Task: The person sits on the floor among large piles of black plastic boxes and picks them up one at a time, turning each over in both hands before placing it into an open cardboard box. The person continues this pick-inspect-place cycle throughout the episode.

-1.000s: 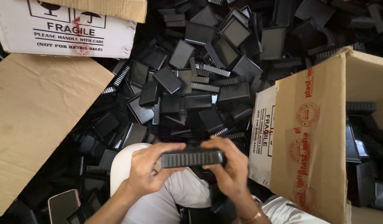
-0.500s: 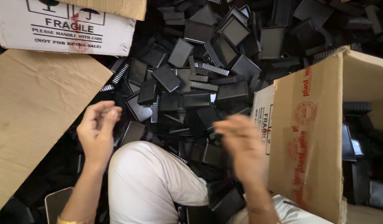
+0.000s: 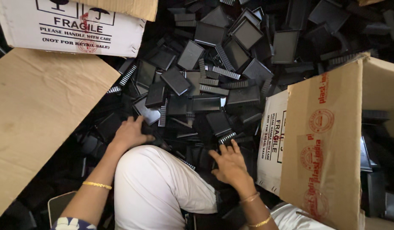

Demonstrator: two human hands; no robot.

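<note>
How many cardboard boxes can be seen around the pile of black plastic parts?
2: a white box at the upper left, and an open brown box at the right, near the right hand. Others may lie outside the view.

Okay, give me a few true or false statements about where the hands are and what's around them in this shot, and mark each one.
1. Both hands rest on the pile of black plastic parts. True.
2. The right hand holds a stack of parts up in the air. False: it lies spread, fingers apart, on the pile.
3. The left hand is inside the open cardboard box. False: that box stands beside the right hand.
4. A flat cardboard sheet lies beside the left hand. True.
</note>
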